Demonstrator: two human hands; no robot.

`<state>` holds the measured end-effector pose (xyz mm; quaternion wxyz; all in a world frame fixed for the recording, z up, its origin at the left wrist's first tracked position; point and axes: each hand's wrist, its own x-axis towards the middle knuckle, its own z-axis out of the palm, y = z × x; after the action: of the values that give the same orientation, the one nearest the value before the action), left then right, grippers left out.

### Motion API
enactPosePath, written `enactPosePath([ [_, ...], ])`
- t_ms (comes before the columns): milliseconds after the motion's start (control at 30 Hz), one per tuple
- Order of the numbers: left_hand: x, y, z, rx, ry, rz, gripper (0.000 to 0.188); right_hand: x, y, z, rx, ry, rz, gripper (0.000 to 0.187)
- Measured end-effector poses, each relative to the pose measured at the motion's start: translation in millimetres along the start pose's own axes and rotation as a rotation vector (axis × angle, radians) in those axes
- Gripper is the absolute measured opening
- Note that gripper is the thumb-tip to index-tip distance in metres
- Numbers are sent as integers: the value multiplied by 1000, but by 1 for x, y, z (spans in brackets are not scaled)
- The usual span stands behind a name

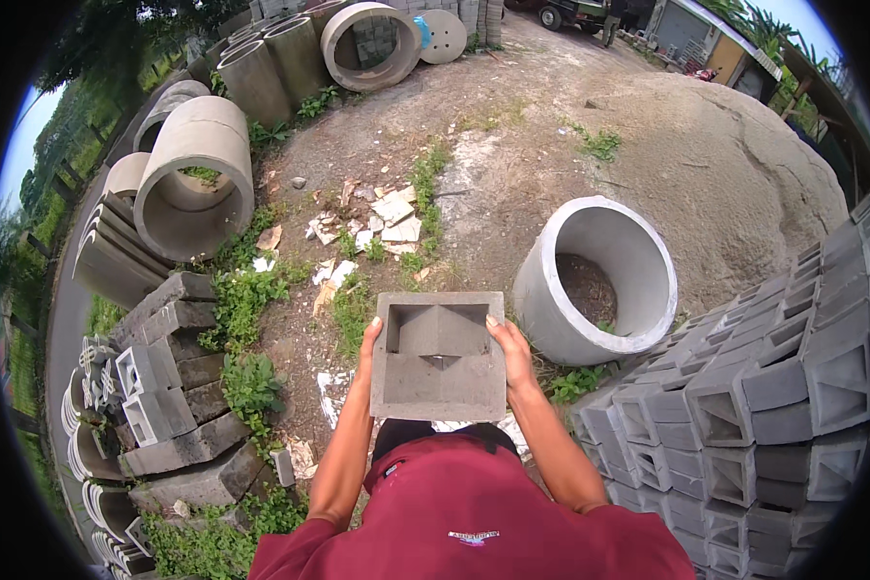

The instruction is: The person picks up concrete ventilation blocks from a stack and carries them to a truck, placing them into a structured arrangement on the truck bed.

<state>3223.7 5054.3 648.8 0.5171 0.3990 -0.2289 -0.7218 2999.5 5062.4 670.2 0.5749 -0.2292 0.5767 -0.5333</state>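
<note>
I hold a square grey concrete vent block (439, 356) flat in front of my chest, its recessed face turned up. My left hand (368, 344) grips its left edge and my right hand (512, 350) grips its right edge, fingers curled over the top rim. Both forearms come up from my red shirt (474, 522) at the lower edge. Bare dirt lies under the block.
A stack of similar grey vent blocks (764, 406) rises at the right. A concrete ring (597, 278) stands just beyond it, before a sand mound (725, 164). Large concrete pipes (195, 174) and solid blocks (174, 387) lie at left. Broken rubble (377, 222) sits ahead.
</note>
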Motion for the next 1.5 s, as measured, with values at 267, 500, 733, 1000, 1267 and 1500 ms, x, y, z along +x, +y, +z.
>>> enactPosePath([
  [267,190,109,19,133,42,-146,74,201,-49,70,302,-190,177,43],
  [500,410,144,59,114,-4,-100,61,397,-144,96,284,-185,156,42],
  [733,623,192,167,73,31,-140,53,585,-262,90,295,-267,26,52],
  [1000,845,249,282,269,15,-70,53,778,-349,84,322,-222,-125,46],
  [1267,1110,275,354,145,-56,-119,57,1032,-458,101,274,-159,-229,49],
  [1500,1296,311,455,178,-81,-136,59,1188,-585,112,285,-38,-247,44],
])
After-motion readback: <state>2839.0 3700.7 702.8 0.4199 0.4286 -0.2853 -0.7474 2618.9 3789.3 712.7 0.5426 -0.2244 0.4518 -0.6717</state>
